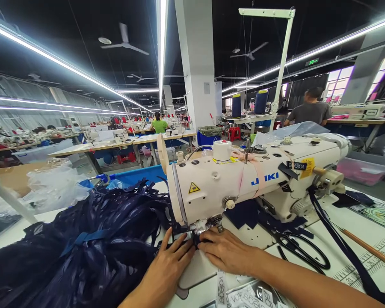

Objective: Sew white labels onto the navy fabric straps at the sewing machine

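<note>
A white JUKI sewing machine [211, 184] stands before me. My left hand [173, 261] lies flat on the bed left of the needle area, its fingers stretched out and apart. On the other side, my right hand [224, 250] has its fingers bent and pressed together close under the presser foot area. A small piece of navy fabric [196, 239] shows between the two hands; its far part is hidden under the machine head. To the left of my left hand spreads a large heap of navy fabric strips [109, 222], bound with a blue band [86, 236].
Black scissors [303, 252] lie right of my forearm, near an orange-handled tool [367, 246] and a hanging navy strip [340, 239]. Printed labels [250, 297] lie at the front. Dark thread cones [261, 102] stand behind. Co-workers sit farther off, one in a grey shirt [309, 112].
</note>
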Available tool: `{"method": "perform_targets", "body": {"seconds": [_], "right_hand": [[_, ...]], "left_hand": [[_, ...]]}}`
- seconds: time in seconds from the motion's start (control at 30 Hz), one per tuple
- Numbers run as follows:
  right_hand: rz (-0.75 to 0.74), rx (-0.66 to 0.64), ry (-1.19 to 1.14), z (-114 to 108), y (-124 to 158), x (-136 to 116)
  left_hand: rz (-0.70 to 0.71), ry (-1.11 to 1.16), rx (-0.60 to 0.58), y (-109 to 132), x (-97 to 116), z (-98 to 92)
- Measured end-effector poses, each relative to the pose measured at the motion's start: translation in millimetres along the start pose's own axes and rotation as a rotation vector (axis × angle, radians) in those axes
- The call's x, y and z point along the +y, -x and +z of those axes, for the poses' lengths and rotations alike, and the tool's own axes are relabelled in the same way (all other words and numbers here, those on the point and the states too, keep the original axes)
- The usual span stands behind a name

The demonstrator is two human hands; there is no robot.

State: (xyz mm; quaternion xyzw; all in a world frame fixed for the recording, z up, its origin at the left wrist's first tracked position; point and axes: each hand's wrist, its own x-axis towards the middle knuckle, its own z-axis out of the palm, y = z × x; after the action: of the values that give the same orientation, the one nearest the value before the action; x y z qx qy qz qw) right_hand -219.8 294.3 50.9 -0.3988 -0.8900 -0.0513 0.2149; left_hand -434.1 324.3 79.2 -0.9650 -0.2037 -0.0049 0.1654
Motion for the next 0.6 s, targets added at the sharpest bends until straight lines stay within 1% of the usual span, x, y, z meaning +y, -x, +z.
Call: {"method": "perform_targets", "body": {"seconds": [0.1,0.2,0.37,0.5,0.6], "right_hand": [[0.007,-0.017,0.005,-1,0,-1],[0.016,-0.021,0.017,0,0,-2],[0.018,-0.025,0.040,3,0,-2],[0.047,-0.071,0.042,1,-2,-4],[0.088,-0.107,-0.007,-3,-4,-4]], "left_hand": [[0.005,0.023,-0.015,-1,-2,1.2],[0.001,0.060,-0.038,0,-3,9.1],[-0.052,0.083,-0.021,0,-5,22.9],[-0.094,0.115,-0.024,-2,-8,24.3],[-0.112,0.135,-0.033,-5,-10,22.8]]}}
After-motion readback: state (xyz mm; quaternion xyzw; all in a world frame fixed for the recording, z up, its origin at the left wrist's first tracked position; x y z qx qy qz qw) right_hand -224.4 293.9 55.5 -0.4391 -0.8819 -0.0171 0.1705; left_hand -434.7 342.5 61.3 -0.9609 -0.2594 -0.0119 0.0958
